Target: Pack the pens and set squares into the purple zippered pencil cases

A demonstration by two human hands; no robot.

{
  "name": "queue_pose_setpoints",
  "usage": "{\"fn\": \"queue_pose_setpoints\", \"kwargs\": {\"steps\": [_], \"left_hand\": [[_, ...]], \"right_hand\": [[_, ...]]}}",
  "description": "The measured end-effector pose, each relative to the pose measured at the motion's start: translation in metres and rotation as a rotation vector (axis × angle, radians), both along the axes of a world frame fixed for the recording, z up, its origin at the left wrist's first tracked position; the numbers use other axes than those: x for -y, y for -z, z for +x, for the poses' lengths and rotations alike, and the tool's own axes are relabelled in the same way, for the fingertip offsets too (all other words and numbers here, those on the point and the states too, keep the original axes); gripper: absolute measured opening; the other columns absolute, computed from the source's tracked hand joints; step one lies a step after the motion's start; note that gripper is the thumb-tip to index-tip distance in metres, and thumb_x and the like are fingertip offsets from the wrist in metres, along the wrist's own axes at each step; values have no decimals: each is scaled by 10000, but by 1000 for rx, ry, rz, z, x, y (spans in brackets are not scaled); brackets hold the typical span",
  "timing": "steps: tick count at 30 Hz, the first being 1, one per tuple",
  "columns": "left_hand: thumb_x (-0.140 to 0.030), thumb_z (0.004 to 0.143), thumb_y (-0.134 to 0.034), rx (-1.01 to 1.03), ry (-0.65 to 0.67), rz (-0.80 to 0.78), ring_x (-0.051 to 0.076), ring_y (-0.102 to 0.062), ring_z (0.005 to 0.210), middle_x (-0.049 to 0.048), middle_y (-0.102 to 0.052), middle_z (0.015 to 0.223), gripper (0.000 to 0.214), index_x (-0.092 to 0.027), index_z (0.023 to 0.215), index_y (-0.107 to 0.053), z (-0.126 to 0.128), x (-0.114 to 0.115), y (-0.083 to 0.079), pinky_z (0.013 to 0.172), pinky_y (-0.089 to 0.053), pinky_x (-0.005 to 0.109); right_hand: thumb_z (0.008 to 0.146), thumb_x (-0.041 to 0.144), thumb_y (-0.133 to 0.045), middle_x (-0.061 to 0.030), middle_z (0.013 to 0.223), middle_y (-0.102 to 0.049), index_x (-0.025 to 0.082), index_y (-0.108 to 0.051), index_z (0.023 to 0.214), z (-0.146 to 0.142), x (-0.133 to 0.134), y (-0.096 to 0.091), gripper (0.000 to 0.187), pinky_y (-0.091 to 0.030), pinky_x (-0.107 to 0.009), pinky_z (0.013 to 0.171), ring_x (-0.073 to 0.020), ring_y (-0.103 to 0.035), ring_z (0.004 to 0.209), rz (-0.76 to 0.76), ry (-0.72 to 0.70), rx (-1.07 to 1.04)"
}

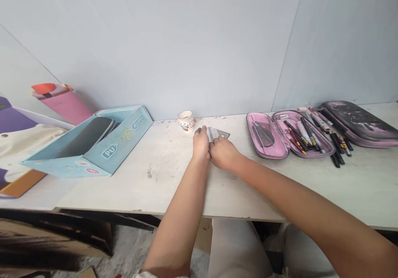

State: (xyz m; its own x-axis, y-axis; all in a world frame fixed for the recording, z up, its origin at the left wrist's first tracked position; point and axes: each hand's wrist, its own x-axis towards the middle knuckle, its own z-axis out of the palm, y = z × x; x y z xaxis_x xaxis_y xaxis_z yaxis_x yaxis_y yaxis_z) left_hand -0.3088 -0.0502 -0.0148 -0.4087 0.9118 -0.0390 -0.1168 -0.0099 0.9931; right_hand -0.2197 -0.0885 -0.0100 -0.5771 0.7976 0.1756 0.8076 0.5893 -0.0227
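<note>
My left hand [200,143] and my right hand [223,153] meet near the back of a white desk [168,174]. Both hands grip a grey, flat triangular set square [219,134], its near part hidden under my fingers. Just left of my left hand stands a small paper cup [185,120] with a colourful print, not touching it. To the right of my right hand lies an open pink zip pencil case [289,135] holding pens and a ruler.
A light blue cardboard box [93,143] lies on its side at the desk's left. A dark pink case lid [357,122] sits far right, with loose pens beside it. The desk's front edge [217,217] runs below my forearms; a pale wall rises behind.
</note>
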Motion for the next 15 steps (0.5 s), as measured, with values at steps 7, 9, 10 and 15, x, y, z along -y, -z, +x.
{"fn": "queue_pose_setpoints", "kwargs": {"steps": [7, 9, 10, 15], "left_hand": [[-397, 750, -549, 166, -61, -213, 182, -555, 901, 56, -536, 977, 258, -215, 929, -514, -15, -4, -10, 633, -489, 256], [-387, 753, -551, 162, -57, -211, 182, -563, 902, 63, -534, 1015, 263, -215, 948, -510, -15, -3, -11, 605, -485, 242], [-380, 759, -547, 161, -50, -210, 179, -572, 888, 66, -539, 1027, 262, -214, 958, -510, -14, -2, -11, 588, -480, 236], [-409, 810, -488, 171, 80, -264, 145, -599, 693, 113, -613, 928, 314, -146, 974, -537, -11, 2, -10, 512, -441, 211]], "right_hand": [[819, 129, -403, -181, 913, -634, 45, -623, 967, -9, 4, 3, 278, -423, -329, 768, -224, -588, 865, 85, -83, 121], [817, 67, -372, -193, 927, -635, 26, -619, 986, -11, 8, 1, 303, -433, -323, 741, -218, -600, 847, 93, -105, 158], [817, 42, -350, -204, 949, -632, 11, -609, 1018, -12, 10, 0, 330, -438, -324, 727, -221, -605, 848, 98, -102, 167], [817, 6, -316, -242, 1003, -619, -34, -572, 1102, -10, 18, -3, 385, -457, -340, 716, -245, -602, 899, 129, -37, 193]]}}
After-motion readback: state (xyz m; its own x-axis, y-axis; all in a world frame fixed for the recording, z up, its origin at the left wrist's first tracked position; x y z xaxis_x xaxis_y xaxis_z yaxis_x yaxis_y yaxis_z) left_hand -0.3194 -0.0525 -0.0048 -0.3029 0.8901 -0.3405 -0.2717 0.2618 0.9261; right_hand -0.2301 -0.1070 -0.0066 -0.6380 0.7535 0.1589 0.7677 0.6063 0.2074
